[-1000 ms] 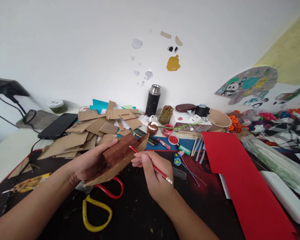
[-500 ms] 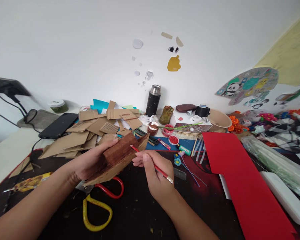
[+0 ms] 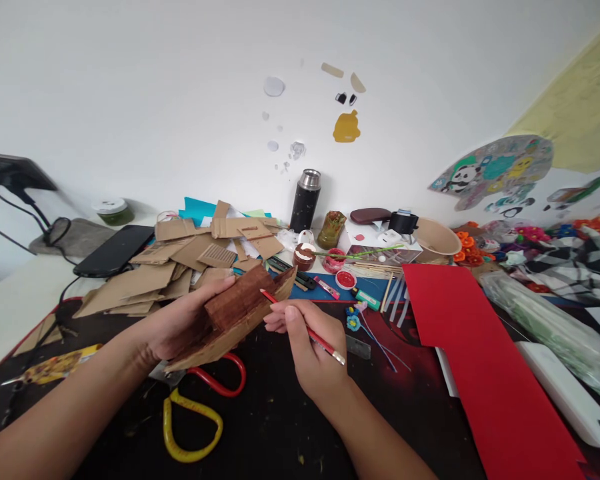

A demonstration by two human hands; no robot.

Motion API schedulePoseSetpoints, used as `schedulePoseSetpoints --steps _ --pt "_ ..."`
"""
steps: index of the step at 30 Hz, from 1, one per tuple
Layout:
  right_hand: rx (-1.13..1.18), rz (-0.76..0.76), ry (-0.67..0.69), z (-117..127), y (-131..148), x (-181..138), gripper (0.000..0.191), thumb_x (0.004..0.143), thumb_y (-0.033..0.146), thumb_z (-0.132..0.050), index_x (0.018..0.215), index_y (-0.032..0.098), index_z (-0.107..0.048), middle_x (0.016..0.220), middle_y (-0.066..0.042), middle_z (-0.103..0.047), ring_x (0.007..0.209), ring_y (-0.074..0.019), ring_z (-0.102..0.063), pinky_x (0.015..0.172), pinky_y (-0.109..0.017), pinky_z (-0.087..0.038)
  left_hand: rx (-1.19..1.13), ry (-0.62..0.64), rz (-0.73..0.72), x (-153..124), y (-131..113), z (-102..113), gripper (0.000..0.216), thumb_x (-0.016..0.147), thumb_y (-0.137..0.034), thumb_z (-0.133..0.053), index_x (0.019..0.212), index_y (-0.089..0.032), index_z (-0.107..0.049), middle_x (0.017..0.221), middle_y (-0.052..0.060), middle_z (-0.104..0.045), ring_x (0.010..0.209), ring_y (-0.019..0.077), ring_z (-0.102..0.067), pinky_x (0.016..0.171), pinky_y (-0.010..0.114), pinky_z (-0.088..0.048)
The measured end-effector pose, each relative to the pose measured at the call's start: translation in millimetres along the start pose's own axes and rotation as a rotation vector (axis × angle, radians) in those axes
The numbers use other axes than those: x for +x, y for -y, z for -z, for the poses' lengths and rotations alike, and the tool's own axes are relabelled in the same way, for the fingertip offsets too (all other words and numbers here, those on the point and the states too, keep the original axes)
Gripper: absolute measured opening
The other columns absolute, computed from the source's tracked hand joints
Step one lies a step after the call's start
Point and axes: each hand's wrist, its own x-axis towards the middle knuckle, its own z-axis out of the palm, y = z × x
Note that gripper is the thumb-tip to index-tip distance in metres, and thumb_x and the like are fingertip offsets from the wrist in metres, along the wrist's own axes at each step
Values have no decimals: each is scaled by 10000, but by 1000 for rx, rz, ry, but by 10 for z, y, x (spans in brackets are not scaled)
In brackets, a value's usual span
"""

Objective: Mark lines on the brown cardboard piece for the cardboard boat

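Observation:
A brown-painted cardboard piece shaped like a small boat (image 3: 237,297) is tilted up in my left hand (image 3: 180,320), its bare cardboard side facing me. The thumb lies on the top block of it, while the other fingers are hidden beneath. My right hand (image 3: 313,340) grips a red pencil (image 3: 325,345) like a pen. Its tip meets or nearly meets the brown surface, beside the raised block. Below the cardboard boat lie scissors (image 3: 193,427) with one yellow and one red handle loop, their blades partly covered by my left hand and the boat.
Cardboard scraps (image 3: 145,283) pile up at the back left by a black phone (image 3: 114,250). A black thermos (image 3: 306,200), an open brown paint jar (image 3: 304,257) and a red paint lid (image 3: 346,279) stand behind. Red card (image 3: 475,347) covers the right. A craft knife (image 3: 55,367) lies left.
The whole view has shifted very slightly. Both hands, the cardboard boat and the pencil keep almost the same pose.

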Motion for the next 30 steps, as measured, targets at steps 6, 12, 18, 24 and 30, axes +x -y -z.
schedulePoseSetpoints --steps 6,12,18,24,30 --pt "9 14 -7 1 -1 1 422 1240 477 -554 1143 208 -865 951 -102 -904 811 -225 -899 761 -342 -766 -11 5 7 0 -15 -8 561 1048 -663 -729 1322 -193 -868 1055 70 -929 885 284 -841 744 315 -620" --pt "40 23 -1 2 0 4 358 1234 411 -580 1151 204 -859 978 -101 -907 823 -217 -900 769 -326 -759 -24 10 11 -2 -5 -20 538 1053 -657 -723 1285 -198 -883 1047 68 -931 855 270 -839 723 304 -616" --pt "54 21 10 4 19 6 344 1232 384 -577 1148 195 -851 984 -102 -906 832 -210 -901 762 -304 -755 -41 24 10 13 -6 -18 528 972 -680 -814 1193 -208 -900 971 75 -924 814 269 -831 677 301 -614" --pt "51 17 14 -7 -3 -7 360 1237 404 -576 1150 193 -854 977 -103 -905 815 -209 -900 752 -293 -742 -74 15 5 40 -3 -4 498 945 -648 -837 1182 -214 -900 1006 99 -928 831 284 -856 670 318 -650" --pt "48 25 39 -17 -2 -31 337 1234 387 -585 1156 204 -857 982 -95 -910 817 -208 -902 755 -296 -745 -72 32 22 67 18 20 520 970 -642 -814 1263 -221 -895 1094 113 -937 831 295 -865 713 349 -678"
